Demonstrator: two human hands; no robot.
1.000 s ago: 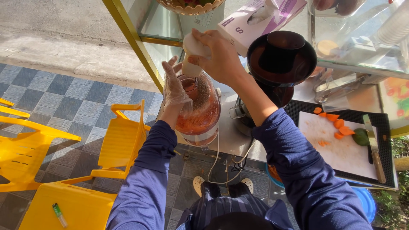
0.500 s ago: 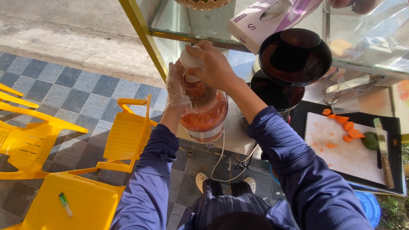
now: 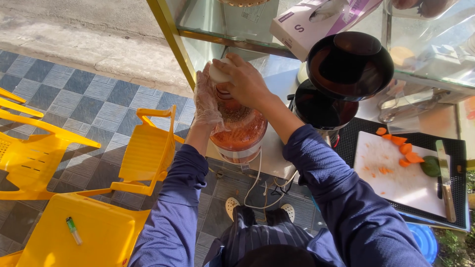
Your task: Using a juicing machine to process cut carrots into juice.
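— Anything different from half a second back?

— Barely. The right hand (image 3: pixel 245 81) still presses down on the pale pusher (image 3: pixel 217 74) at the top of the juicer (image 3: pixel 240 128); it has sunk a touch lower into the chute. The left hand (image 3: pixel 207 101), in a thin crinkled plastic glove, stays cupped against the side of the clear bowl. The view itself has drifted, so the yellow chairs sit further into the picture.

— So both are gripping?

— The right one is closed over the pusher, fingers curled round its rounded top. The left is wrapped flat on the bowl's wall, steadying it rather than clenching.

— Where does the juicer stand?

— At the near left edge of the metal counter (image 3: pixel 269 158), by the gold-coloured frame post of the glass case. Its bowl is transparent plastic, round, packed with wet, grainy orange pulp. A white cord hangs from under it.

— And to the right?

— A dark, glossy round lid (image 3: pixel 349 64) above a shiny steel pot (image 3: pixel 319 111). Beyond that, a white cutting board (image 3: pixel 396 173) on a black mesh mat, with orange carrot slices (image 3: pixel 403 146), a green stub and a knife (image 3: pixel 445 180) with a pale wooden handle along its edge.

— The chairs?

— Smooth moulded plastic (image 3: pixel 146 151), slatted backs, on a grey chequered tile floor. A small green lighter (image 3: pixel 73 230) lies on the nearest seat.
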